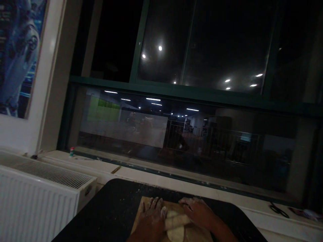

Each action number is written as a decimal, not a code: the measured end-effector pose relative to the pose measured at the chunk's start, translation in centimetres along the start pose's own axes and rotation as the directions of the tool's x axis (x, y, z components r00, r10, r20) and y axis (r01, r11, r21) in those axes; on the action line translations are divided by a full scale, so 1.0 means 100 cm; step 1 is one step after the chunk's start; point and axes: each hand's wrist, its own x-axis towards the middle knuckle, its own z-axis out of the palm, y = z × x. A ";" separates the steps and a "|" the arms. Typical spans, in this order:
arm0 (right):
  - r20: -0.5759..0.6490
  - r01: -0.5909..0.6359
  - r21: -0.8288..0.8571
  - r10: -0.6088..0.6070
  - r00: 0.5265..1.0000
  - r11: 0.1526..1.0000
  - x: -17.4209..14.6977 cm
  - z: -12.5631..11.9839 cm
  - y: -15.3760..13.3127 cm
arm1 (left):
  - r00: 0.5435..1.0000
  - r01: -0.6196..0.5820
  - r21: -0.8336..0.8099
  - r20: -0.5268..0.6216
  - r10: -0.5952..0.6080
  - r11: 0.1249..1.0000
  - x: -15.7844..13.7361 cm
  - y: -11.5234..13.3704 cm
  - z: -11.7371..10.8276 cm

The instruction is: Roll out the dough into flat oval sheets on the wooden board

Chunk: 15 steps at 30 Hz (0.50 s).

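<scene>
Bottom centre, my left hand (152,217) and right hand (199,211) flank a rolling pin (178,220) over dough (176,234); can't tell if either grip's closed.

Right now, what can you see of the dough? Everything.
The dough is a pale cream, flattened piece with curved sides, lying on the wooden board. A rolling pin crosses it, so dough shows on both the far and near sides; the near end reaches about the picture's bottom edge. The left hand and right hand flank it; whether they touch it is unclear. Dim light and blur hide its texture and thickness.
</scene>
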 end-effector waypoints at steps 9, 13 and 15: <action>-0.054 -0.074 -0.089 0.069 0.996 0.993 -0.029 0.044 0.015 | 0.996 0.085 -0.013 0.015 -0.085 0.996 -0.003 0.023 -0.010; -0.075 -0.064 -0.364 0.039 0.996 0.929 -0.050 0.057 0.019 | 0.993 0.079 -0.060 -0.084 -0.084 0.995 -0.008 0.019 0.010; -0.127 -0.023 -0.393 -0.030 0.991 0.919 -0.062 0.069 0.029 | 0.987 0.039 -0.066 -0.155 -0.049 0.997 -0.010 0.016 0.030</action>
